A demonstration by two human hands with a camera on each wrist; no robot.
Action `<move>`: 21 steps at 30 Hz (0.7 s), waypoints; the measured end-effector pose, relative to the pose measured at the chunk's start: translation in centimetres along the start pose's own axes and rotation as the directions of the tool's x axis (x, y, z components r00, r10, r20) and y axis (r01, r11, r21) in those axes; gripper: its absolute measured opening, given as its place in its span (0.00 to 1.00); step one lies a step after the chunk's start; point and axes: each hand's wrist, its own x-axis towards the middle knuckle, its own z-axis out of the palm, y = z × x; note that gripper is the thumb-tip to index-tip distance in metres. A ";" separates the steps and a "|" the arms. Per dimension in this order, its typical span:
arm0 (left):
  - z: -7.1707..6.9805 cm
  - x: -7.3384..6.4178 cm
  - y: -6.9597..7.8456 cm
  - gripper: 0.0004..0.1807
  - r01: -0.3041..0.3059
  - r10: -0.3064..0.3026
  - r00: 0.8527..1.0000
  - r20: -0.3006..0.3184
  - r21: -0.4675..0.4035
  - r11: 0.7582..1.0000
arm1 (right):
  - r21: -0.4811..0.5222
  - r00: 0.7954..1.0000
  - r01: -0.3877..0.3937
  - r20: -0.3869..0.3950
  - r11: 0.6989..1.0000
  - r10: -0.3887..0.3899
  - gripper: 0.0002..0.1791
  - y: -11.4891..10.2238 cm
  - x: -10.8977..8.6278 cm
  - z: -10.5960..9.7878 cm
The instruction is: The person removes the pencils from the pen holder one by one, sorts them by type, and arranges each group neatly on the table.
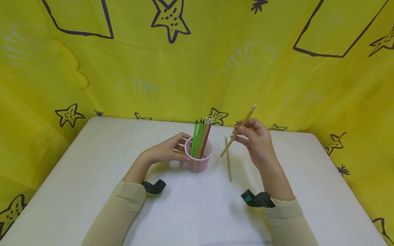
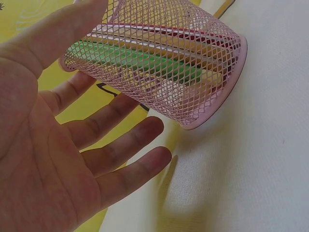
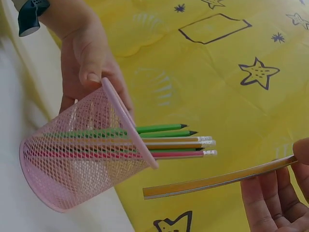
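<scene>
The right hand (image 1: 258, 140) pinches a gold pencil (image 1: 228, 145), eraser end above its fingers; another pencil (image 1: 229, 167) lies below them on the worktop (image 1: 197, 205). The left hand (image 1: 166, 148) has fingers loosely spread beside the pink cup (image 1: 197, 166), thumb at its rim.

Left fingers (image 1: 181, 137) touch pink pencil cup (image 1: 198, 166); right fingers (image 1: 254, 124) pinch gold pencil (image 1: 234, 137).

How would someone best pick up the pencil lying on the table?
Probably by pinching the lying pencil near its middle, coming from above and the right. It is thin and lies flat on the table, pointing roughly away from the person, so fingers could close across it. The pink cup stands to its left, leaving less room there.
</scene>
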 end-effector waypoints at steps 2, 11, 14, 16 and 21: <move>0.0 0.0 0.0 0.36 0.000 0.000 1.000 0.000 0.000 1.000 | -0.006 1.000 -0.010 -0.006 1.000 0.010 0.04 0.1 0.1 -0.1; -0.1 0.2 -0.2 0.36 0.004 -0.004 1.000 -0.002 0.007 1.000 | -0.047 0.999 -0.036 -0.018 0.998 0.035 0.04 0.7 0.5 -0.7; -0.1 0.2 -0.2 0.36 0.005 -0.005 1.000 -0.001 0.006 1.000 | -0.059 0.999 -0.039 -0.022 0.998 0.038 0.05 0.9 0.6 -0.9; -0.1 0.1 -0.1 0.36 0.008 -0.008 1.000 -0.001 0.006 1.000 | -0.070 0.999 -0.041 -0.026 0.997 0.039 0.06 1.0 0.7 -1.1; 0.0 0.1 0.0 0.36 0.015 -0.015 1.000 -0.004 0.005 1.000 | -0.103 0.998 -0.057 -0.038 0.993 0.053 0.07 1.4 0.8 -1.5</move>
